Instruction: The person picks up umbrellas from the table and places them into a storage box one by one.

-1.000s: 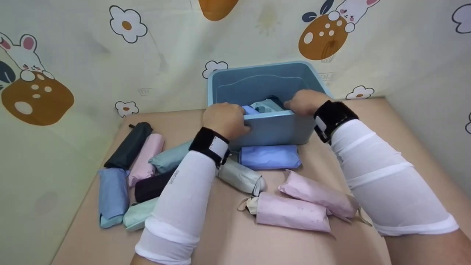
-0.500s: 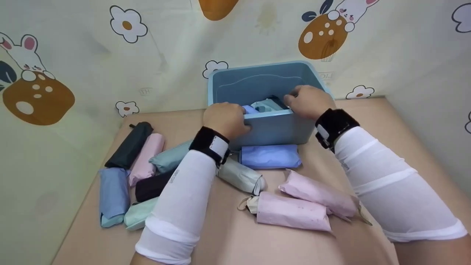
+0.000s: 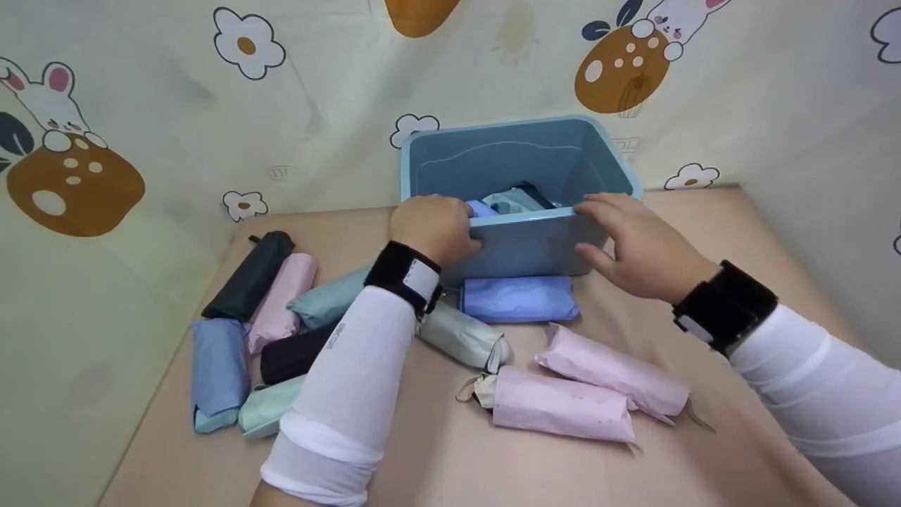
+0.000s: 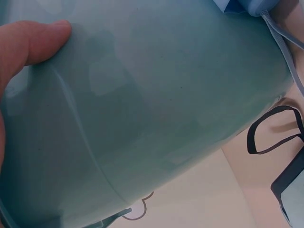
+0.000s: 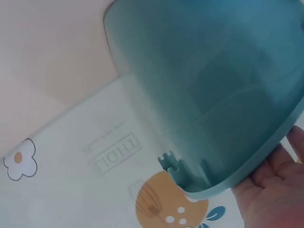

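A blue plastic bin [image 3: 524,246] stands against the back wall with several folded umbrellas [image 3: 517,202] inside, partly hidden by its front wall. My left hand [image 3: 433,229] grips the bin's front rim at the left, its thumb [image 4: 47,40] pressing the outer wall. At the front right corner, my right hand [image 3: 640,246] has its fingers extended at the rim and its thumb apart from them, outside the bin. It holds no umbrella. Just in front of the bin lie a periwinkle folded umbrella [image 3: 521,299] and a grey-green one [image 3: 464,334].
Two pink folded umbrellas [image 3: 612,370] lie at the front right of the tan table [image 3: 493,472]. To the left is a cluster including a dark green umbrella [image 3: 250,274], a blue one [image 3: 219,373] and a black one [image 3: 295,352]. A patterned wall covering [image 3: 338,91] rises behind.
My right hand has come out of the bin, moving right and toward me to the front right corner, its fingers spreading. The left hand keeps its grip on the rim.
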The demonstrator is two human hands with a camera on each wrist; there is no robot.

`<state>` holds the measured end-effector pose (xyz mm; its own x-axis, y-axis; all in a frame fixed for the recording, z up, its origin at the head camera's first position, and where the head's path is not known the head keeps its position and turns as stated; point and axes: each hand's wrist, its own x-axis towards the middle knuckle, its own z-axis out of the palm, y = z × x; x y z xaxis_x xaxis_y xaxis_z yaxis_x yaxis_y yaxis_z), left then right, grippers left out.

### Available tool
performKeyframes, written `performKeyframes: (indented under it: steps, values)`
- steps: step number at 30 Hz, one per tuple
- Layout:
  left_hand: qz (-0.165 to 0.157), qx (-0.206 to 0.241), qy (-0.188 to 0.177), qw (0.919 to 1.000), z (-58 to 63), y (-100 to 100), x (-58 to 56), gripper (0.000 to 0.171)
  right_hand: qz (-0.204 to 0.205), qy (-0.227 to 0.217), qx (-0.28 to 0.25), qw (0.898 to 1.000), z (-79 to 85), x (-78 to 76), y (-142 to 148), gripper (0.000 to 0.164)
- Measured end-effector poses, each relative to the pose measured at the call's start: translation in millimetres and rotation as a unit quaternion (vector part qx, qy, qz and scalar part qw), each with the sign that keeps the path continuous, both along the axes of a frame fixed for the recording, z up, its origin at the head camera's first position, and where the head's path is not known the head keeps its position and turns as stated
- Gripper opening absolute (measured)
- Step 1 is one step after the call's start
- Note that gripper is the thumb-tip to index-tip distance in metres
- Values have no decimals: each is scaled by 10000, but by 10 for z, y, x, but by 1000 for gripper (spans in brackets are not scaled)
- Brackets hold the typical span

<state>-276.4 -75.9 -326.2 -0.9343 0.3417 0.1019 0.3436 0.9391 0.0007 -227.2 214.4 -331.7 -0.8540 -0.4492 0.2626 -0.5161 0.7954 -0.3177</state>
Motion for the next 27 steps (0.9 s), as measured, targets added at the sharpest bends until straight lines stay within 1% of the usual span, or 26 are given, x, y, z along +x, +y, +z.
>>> performKeyframes:
  steps: [2,3,6,9,11,16,21,23,27]
  values:
    - [10,7,10,10000,11,4,1,30,190,205,125,9995,-32,141,55,53]
    - [12,8,28,10000,15,4,3,30,259,208,163,9993,-45,208,78,55]
    - [-9,13,89,10000,21,3,6,28,518,47,251,9983,-104,385,136,59]
    - [-30,29,135,9999,18,-3,10,30,754,-261,492,9956,-186,533,184,62]
    - [-44,35,149,9999,13,-6,11,31,905,-369,653,9931,-250,611,220,64]
    - [-11,30,123,9999,3,-4,11,30,1054,-725,948,9872,-379,760,294,67]
    - [19,43,105,9999,-13,1,11,32,1192,-1254,1182,9778,-492,870,320,76]
    - [29,48,126,9999,-17,3,14,32,1280,-1369,1263,9741,-538,904,325,77]
    - [12,51,160,9999,-26,8,18,31,1342,-1503,1351,9701,-604,947,354,80]
